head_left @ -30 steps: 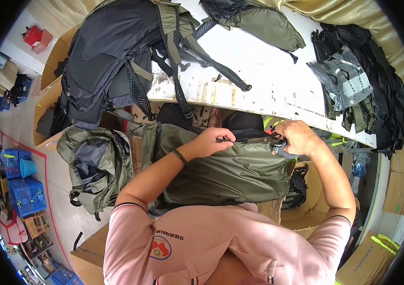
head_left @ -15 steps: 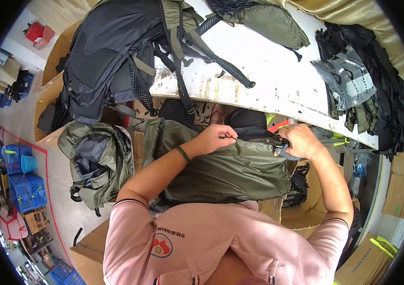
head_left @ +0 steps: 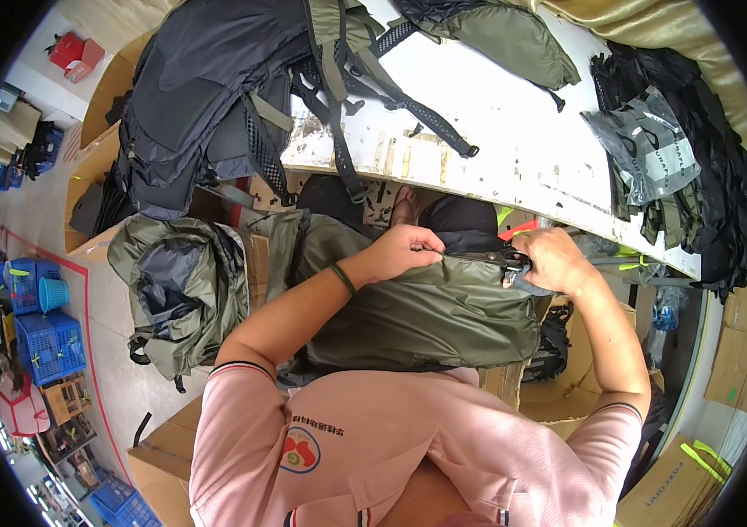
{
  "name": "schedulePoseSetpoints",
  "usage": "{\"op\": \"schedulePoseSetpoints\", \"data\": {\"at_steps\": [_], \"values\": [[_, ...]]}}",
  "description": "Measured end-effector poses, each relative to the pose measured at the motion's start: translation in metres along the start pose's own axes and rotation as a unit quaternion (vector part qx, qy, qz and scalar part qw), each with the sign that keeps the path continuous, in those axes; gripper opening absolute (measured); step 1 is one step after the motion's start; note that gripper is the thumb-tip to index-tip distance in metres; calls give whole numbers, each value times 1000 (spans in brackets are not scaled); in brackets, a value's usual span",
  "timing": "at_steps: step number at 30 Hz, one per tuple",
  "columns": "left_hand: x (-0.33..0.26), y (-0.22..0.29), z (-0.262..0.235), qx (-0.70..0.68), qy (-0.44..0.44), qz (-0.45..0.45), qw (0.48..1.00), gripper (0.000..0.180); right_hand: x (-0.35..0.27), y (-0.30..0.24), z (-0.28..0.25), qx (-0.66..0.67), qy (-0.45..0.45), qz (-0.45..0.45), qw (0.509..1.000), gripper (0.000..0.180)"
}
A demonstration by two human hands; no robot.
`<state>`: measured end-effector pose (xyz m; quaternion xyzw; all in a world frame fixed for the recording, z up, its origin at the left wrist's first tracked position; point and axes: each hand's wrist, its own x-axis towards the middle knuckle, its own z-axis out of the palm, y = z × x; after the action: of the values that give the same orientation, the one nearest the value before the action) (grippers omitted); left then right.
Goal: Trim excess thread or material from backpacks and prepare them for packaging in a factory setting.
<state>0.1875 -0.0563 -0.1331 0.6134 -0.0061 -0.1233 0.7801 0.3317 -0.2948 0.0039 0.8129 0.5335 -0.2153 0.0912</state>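
An olive-green fabric bag point(head_left: 417, 316) lies across my lap, its long upper edge stretched between my hands. My left hand point(head_left: 402, 253) is closed in a pinch on that edge near its middle. At the bag's right end, my right hand point(head_left: 552, 262) is closed around the dark-trimmed edge. A small dark piece with a shiny part point(head_left: 514, 263) shows beside its fingers; I cannot tell its kind. The right fingertips are partly hidden.
A white worktable point(head_left: 514, 132) spans ahead, bearing a large dark backpack point(head_left: 206, 97) with hanging straps. Black bags and a clear plastic bag point(head_left: 655, 154) lie at its right. Another olive bag point(head_left: 180, 290) sits left. An open carton point(head_left: 580, 378) stands at right, blue crates point(head_left: 48, 342) far left.
My left hand has shifted slightly right along the bag's edge. My right hand stays closed at the bag's right end. The whole view has moved a little.
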Motion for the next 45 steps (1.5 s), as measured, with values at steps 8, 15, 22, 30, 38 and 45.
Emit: {"op": "schedulePoseSetpoints", "data": {"at_steps": [8,15,22,30,38,45], "values": [[-1,1,0,-13,-6,-15,1000,16,2,-8,-3,4,17,4,1000,34],[-1,3,0,-1,-17,-11,1000,16,2,-3,9,15,14,8,1000,39],[1,1,3,12,-8,7,1000,16,-2,4,21,59,18,28,998,43],[1,0,0,-43,2,-32,999,16,-15,2,2,63,65,21,996,53],[1,-2,-2,-63,-4,-73,995,17,-6,-9,-5,34,36,18,999,41],[-1,-2,-1,-73,3,-78,994,18,2,-14,-1,19,67,-2,998,35]]}}
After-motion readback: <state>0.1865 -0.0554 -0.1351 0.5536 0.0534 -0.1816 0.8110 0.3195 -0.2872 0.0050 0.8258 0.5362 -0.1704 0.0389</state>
